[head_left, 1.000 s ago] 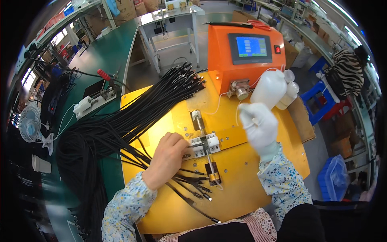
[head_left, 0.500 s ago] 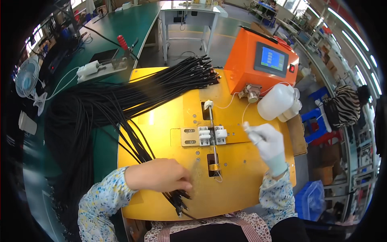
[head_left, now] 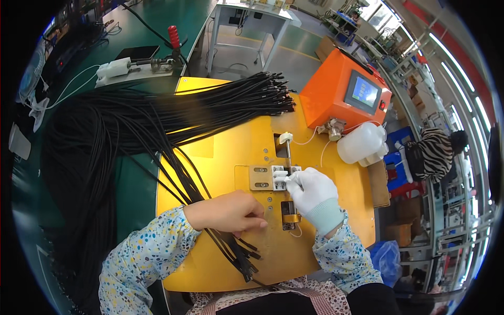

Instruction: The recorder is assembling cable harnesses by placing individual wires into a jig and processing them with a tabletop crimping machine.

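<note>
My bare left hand [head_left: 231, 212] hovers over a bundle of black cables [head_left: 231, 249] near the front of the yellow plate [head_left: 210, 165]. Its fingers are curled together; what they hold, if anything, is hidden. At the small white clamp blocks [head_left: 278, 178], beside a metal plate with two slots [head_left: 260, 178], is my right hand [head_left: 315, 194] in a white glove. Its thumb and fingertips are pinched together at the blocks, covering part of them. Anything between those fingertips is too small to make out. A metal rod [head_left: 288, 152] runs through the fixture, partly hidden behind the glove.
A thick pile of black cables [head_left: 220, 105] lies across the back left. At the back right stands an orange machine with a screen [head_left: 336, 89], with white plastic bottles [head_left: 359, 143] beside it. A red-handled toggle clamp [head_left: 174, 38] sits on the green table [head_left: 152, 21].
My right hand has moved left, from above the plate's right side to the white clamp blocks. My left hand stays by the cables, still curled. The whole view has tilted slightly.
</note>
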Demonstrator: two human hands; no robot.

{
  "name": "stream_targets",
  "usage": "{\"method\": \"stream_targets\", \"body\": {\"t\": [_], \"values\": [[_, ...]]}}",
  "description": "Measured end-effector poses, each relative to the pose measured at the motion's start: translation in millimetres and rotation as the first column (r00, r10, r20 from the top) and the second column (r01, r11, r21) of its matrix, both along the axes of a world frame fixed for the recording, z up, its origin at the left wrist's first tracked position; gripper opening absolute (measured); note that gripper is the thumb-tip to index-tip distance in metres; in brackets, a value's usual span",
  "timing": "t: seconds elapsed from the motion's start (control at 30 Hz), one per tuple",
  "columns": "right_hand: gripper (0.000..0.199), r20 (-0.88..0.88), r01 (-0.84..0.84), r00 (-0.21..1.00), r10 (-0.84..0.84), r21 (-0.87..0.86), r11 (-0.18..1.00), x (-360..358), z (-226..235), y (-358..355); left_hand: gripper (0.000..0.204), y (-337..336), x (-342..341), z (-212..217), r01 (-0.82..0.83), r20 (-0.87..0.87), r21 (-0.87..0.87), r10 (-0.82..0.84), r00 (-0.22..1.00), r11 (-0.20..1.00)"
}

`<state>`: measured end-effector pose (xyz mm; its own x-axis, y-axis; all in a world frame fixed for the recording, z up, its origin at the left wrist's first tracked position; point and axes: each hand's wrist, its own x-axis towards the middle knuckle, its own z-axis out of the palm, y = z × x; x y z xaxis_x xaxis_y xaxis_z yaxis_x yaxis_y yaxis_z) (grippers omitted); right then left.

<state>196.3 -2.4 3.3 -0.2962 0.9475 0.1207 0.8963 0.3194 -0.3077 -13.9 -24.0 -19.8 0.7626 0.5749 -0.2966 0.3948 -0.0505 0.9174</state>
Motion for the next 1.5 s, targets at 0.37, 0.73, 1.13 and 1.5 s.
{"method": "stream_targets", "body": {"t": [0.37, 0.73, 1.13, 1.5], "values": [[0.016, -0.339, 0.063, 0.940, -0.035, 0.071, 0.995, 26, 17, 5, 0.027, -1, -2, -4, -0.012, 0.071, 0.009, 0.011, 0.997, 1.000], [0.009, -0.044, -0.098, 0.994, 0.105, 0.135, 0.986, 10, -13, -1, 0.026, 4, -1, -5, 0.047, 0.005, 0.021, -0.047, 0.999, 0.999], [0.013, -0.010, 0.223, 0.964, -0.265, 0.572, 0.789, 162, -4, 27, 0.015, 7, -1, 25, -0.198, 0.036, 0.366, 0.198, 0.979, 0.909], [0.018, -0.149, 0.068, 0.986, 0.076, 0.773, 0.631, 110, -30, 19, 0.015, 200, -145, -29, -0.345, 0.048, 0.936, 0.953, 0.299, 0.062]]}}
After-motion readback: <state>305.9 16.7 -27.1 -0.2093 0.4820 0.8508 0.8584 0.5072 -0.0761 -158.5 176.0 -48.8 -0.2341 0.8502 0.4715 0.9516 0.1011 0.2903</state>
